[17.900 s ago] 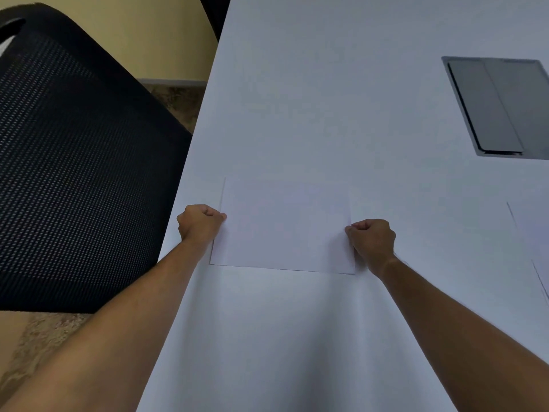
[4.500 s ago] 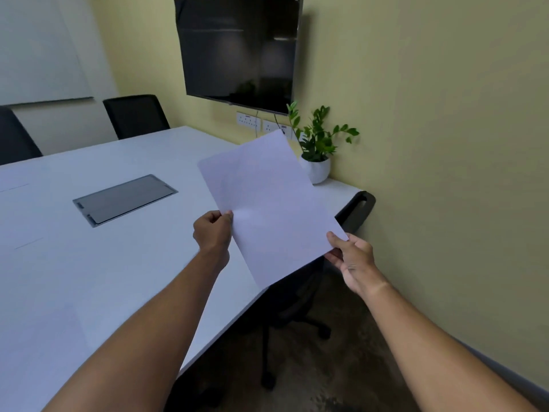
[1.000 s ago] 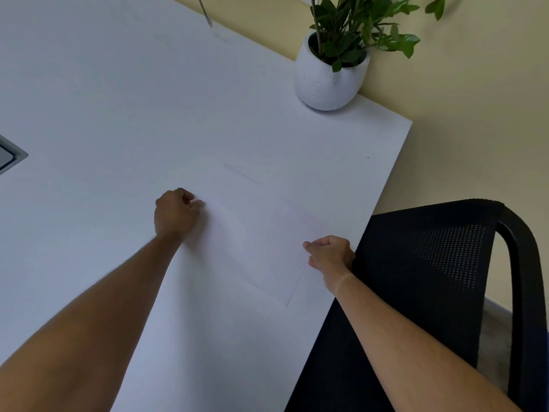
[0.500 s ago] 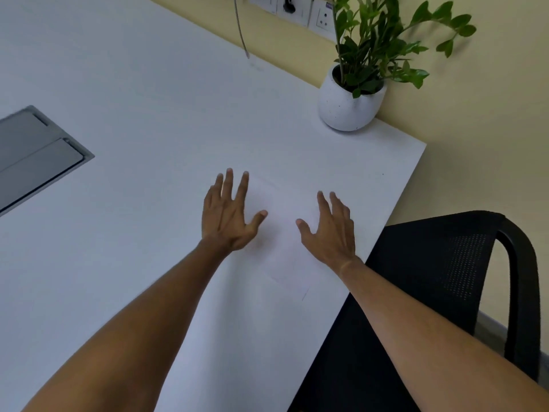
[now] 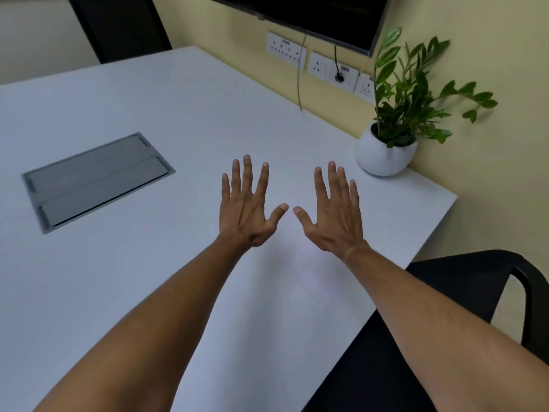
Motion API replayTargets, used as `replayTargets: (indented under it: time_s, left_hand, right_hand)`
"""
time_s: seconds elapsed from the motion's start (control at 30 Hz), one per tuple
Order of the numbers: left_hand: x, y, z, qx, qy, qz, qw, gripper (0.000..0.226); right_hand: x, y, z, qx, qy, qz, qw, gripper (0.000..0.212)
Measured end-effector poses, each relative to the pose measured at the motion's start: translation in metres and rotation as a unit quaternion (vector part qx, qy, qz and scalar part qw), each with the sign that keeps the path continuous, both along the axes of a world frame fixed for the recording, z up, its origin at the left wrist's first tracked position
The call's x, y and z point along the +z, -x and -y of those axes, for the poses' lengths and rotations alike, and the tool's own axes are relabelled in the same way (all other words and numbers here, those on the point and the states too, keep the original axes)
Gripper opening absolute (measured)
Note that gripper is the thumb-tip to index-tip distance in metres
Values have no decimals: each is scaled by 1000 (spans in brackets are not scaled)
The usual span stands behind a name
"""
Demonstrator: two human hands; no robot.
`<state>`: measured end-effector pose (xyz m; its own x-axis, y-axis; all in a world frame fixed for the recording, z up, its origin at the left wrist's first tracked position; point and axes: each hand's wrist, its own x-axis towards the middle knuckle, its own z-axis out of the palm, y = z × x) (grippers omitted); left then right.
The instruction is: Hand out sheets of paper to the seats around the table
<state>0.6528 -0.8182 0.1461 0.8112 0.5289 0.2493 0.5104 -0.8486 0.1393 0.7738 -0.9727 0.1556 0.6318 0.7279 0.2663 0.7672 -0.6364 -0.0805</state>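
A white sheet of paper [image 5: 300, 272] lies flat on the white table [image 5: 148, 108], near the right edge in front of a black chair [image 5: 463, 281]. Its outline is faint against the table top. My left hand [image 5: 248, 209] and my right hand [image 5: 334, 212] are spread side by side, palms down, fingers apart, over the far part of the sheet. Neither hand holds anything. I cannot tell whether they touch the paper or hover just above it.
A grey cable hatch [image 5: 95, 179] is set into the table at the left. A potted plant in a white pot [image 5: 386, 153] stands at the far right corner by the yellow wall, under wall sockets [image 5: 318, 60] and a screen [image 5: 320, 16]. Another black chair [image 5: 118, 25] stands at the far end.
A second ago both hands were shut on the sheet's edges, laying it down. They let go and opened flat, and my view has tilted upward to show more of the table and wall.
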Motion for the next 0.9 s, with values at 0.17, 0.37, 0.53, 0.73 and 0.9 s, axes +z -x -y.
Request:
replayTargets:
  time_s: [0.17, 0.37, 0.53, 0.73, 0.9]
  left_hand:
    - [27, 40, 4, 42, -24, 14, 999, 88]
    - [62, 86, 39, 106, -55, 47, 992, 89]
    - [85, 130, 88, 168, -87, 63, 980, 91]
    - [119, 190, 143, 265, -137, 76, 951, 93]
    - [146, 260, 177, 360, -167, 48, 916, 93]
  right_hand:
    - [26, 19, -6, 65, -4, 45, 997, 91]
    - [50, 49, 0, 149, -33, 66, 986, 92]
    - [73, 79, 23, 223, -73, 70, 970, 94]
    - [109, 128, 36, 301, -131, 88, 941, 97]
    - [132, 185, 39, 373, -156, 88, 911, 98]
